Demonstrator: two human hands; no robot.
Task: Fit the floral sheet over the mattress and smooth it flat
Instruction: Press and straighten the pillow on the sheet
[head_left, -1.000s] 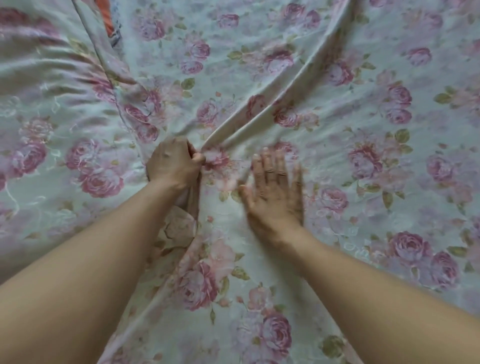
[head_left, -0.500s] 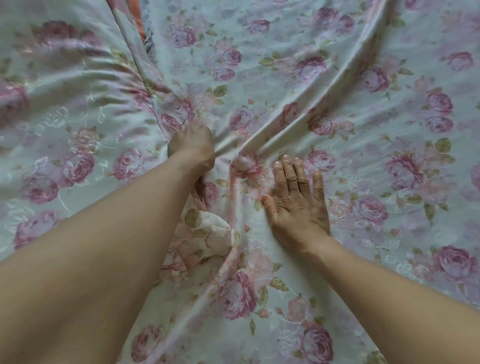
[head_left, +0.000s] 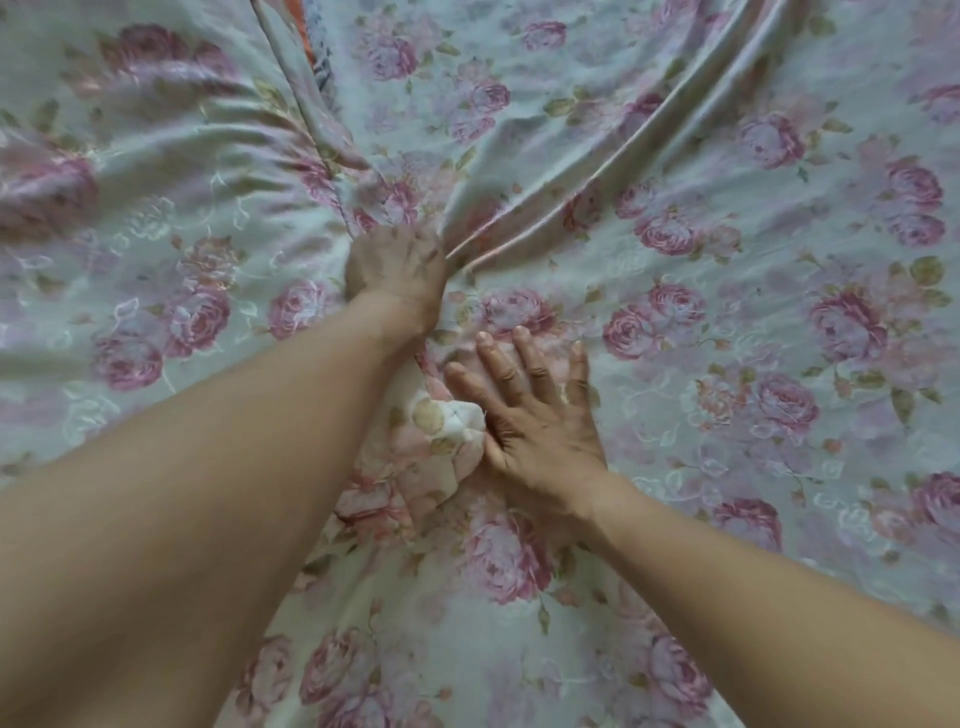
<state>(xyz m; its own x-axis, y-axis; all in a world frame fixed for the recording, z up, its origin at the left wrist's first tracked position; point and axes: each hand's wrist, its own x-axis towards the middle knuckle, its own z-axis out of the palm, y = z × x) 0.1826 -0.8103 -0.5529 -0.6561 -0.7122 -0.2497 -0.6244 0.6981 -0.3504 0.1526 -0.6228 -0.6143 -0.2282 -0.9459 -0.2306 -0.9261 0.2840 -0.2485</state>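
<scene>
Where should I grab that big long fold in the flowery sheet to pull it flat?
Probably at its near end, where the fold narrows beside the left hand already gripping the floral sheet. Come from the right side: the ridge stands raised there, easy to pinch.

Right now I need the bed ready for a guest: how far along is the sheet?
Done: the pale rose-printed floral sheet is spread out. In hand: the left hand grips a bunch of fabric, while the right hand presses flat beside it. Left: long folds fan from the grip, and gathers remain, so smoothing is unfinished.
</scene>
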